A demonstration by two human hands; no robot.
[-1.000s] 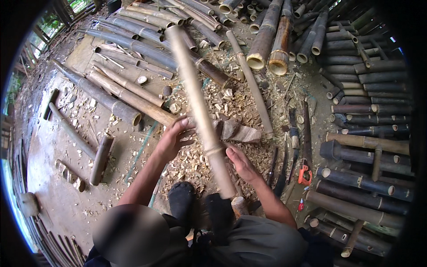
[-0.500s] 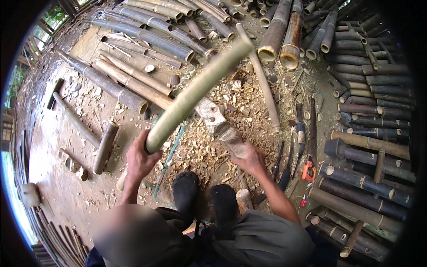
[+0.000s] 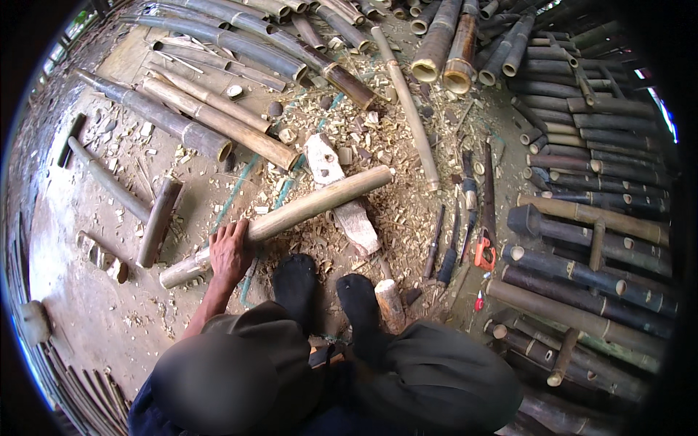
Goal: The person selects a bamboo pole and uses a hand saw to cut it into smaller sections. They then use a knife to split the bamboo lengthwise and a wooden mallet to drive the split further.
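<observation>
Pole: one long pale-green bamboo pole [image 3: 291,214], lying across one wooden chopping block [image 3: 342,192] on floor.
Left hand [image 3: 230,251]: grip closed round pole.
Right hand: out of view.

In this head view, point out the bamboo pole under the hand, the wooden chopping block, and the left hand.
bamboo pole [image 3: 313,205], head view, middle of its pale shaft.
wooden chopping block [image 3: 325,161], head view, upper flat face.
left hand [image 3: 229,253], head view, back of the hand.
</observation>
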